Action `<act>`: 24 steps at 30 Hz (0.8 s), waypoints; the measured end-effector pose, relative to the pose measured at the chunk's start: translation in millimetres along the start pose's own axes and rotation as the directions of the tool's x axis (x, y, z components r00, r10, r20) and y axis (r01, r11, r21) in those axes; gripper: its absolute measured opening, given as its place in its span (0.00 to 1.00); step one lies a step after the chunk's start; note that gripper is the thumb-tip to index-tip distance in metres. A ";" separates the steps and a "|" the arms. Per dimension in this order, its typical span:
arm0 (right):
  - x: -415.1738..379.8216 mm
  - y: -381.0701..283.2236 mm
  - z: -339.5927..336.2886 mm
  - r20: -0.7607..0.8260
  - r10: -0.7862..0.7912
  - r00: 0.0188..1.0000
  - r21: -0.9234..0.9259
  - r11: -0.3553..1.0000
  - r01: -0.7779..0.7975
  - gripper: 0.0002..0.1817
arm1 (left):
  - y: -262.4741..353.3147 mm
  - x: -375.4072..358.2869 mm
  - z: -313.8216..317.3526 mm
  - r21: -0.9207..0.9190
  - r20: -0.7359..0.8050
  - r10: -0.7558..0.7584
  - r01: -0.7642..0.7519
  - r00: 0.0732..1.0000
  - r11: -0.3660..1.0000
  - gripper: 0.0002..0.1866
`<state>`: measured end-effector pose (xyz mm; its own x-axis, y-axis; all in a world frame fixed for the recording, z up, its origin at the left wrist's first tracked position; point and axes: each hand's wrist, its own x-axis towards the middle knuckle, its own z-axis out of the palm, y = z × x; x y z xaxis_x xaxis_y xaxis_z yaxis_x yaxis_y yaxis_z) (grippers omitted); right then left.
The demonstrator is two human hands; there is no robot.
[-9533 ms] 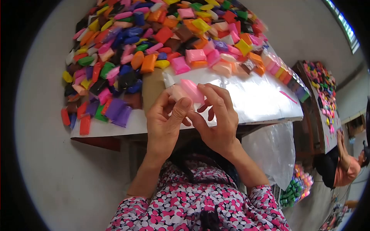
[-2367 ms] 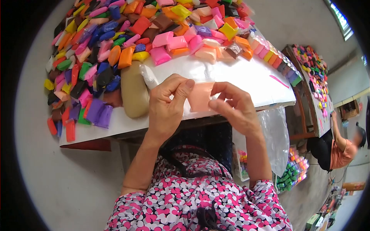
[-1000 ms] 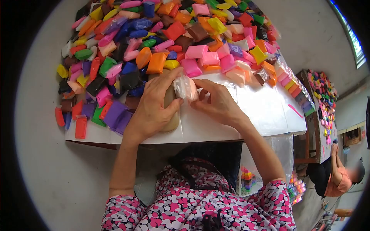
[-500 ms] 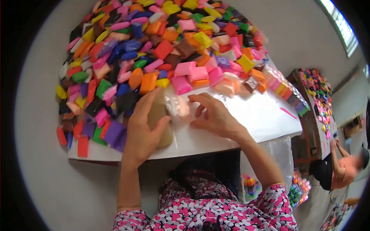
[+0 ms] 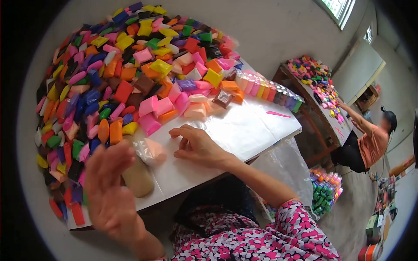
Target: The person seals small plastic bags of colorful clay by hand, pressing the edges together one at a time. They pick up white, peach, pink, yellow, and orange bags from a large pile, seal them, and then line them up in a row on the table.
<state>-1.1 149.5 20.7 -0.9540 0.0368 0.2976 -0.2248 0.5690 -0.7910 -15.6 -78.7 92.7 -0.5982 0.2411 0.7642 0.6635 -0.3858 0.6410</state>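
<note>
My left hand [image 5: 109,191] is raised in front of a smooth tan rounded block [image 5: 140,177], its fingers stretched out and blurred, with nothing visible in it. Part of the block is hidden behind this hand. Beside the block lies a peach clay packet [image 5: 156,151] in a clear wrapper, on the white table surface [image 5: 235,139]. My right hand [image 5: 198,147] is just right of the packet, apart from it, fingers loosely curved and apart, holding nothing. Pink packets [image 5: 156,108] border the big heap of coloured packets beyond both hands.
A wrapped row of multicoloured packets [image 5: 270,92] lies along the table's far right side. A thin pink strip [image 5: 278,114] is near the edge. Below hangs a clear plastic bag [image 5: 283,167] beside bundled packs [image 5: 325,191]. Another person [image 5: 370,139] works at a second table [image 5: 324,100].
My left hand has come off the tan block and lifted toward the camera. The right hand stays near the peach packet. The view has turned to the right.
</note>
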 end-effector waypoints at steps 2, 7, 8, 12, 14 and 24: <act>1.0 2.6 1.7 -0.018 -0.015 1.000 0.035 0.999 0.016 0.25 | 11.8 2.5 -7.2 0.039 0.009 0.110 -0.111 0.994 0.993 0.36; 2.6 5.5 3.7 -0.025 -0.045 0.999 -0.040 0.998 0.044 0.24 | 52.6 19.2 21.8 0.088 -0.182 0.361 -0.351 0.915 0.932 0.35; 2.4 6.1 4.6 -0.028 -0.048 0.998 -0.047 0.998 0.046 0.23 | 54.7 20.6 21.7 0.073 -0.184 0.387 -0.380 0.904 0.922 0.35; 1.6 7.2 5.7 -0.030 -0.051 0.998 -0.074 0.996 0.048 0.22 | 56.0 21.9 16.6 0.000 -0.156 0.426 -0.431 0.891 0.902 0.34; 2.2 6.7 5.9 -0.031 -0.052 0.998 -0.063 0.997 0.050 0.21 | 57.2 21.6 14.9 -0.019 -0.159 0.440 -0.448 0.884 0.894 0.33; 5.5 3.0 3.8 -0.026 -0.055 0.998 -0.072 0.996 0.053 0.20 | 63.6 17.4 4.9 -0.035 -0.182 0.478 -0.491 0.859 0.870 0.30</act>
<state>-7.9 148.3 17.9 -0.9347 0.0269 0.3544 -0.2600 0.6281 -0.7334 18.4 -94.7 147.2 -0.2786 -0.1392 0.9503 0.8558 -0.4849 0.1799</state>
